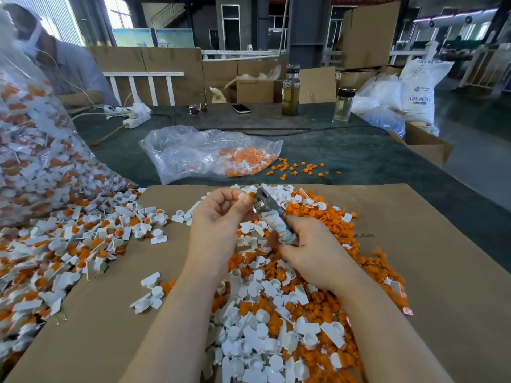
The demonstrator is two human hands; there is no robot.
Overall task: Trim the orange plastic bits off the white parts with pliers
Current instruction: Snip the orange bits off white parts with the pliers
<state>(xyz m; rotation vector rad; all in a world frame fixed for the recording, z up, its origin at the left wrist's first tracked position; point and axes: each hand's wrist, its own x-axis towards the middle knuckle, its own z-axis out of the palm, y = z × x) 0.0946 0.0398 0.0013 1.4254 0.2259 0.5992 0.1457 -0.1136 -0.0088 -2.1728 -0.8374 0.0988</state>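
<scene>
near pile [265, 341]: mixed white parts and loose orange bits heaped on cardboard sheet [442, 286], between the forearms, spreading right.
left hand [218, 217]: fingers curled, pinching one small white part [247, 199] at the fingertips, orange bit [252, 195] turned toward the tool.
right hand [309, 252]: wrapped round the taped handles of the pliers [266, 208], handles squeezed in the palm.
pliers head: metal nose right at the orange bit; biting or just touching, cannot tell, too small.
task thing: held part sits above far edge of pile, centre of scene, touching pliers nose.
step in hand: looks like cutting the orange bit off the held part.
how to do it well: keep fingertips back from the nose; set the cut flush where orange meets white, not into white; hold part steady, squeeze once, let the bit drop onto the pile.
risk: slip toward left thumb; white part nicked if the cut sits too deep.
untrimmed stock [69, 244]: white parts with orange attached, spilled left on cardboard from big clear bag [33, 134] at far left.
small bag [204, 153]: clear, farther out on green table [359, 156], orange and white pieces inside; loose orange bits scattered just right of it.
far table: sunglasses [198, 108], phone [240, 108], two bottles [290, 91], power strip [137, 117].
far left: another person [66, 67] seated at table.
progress: large stock left, far from done.
</scene>
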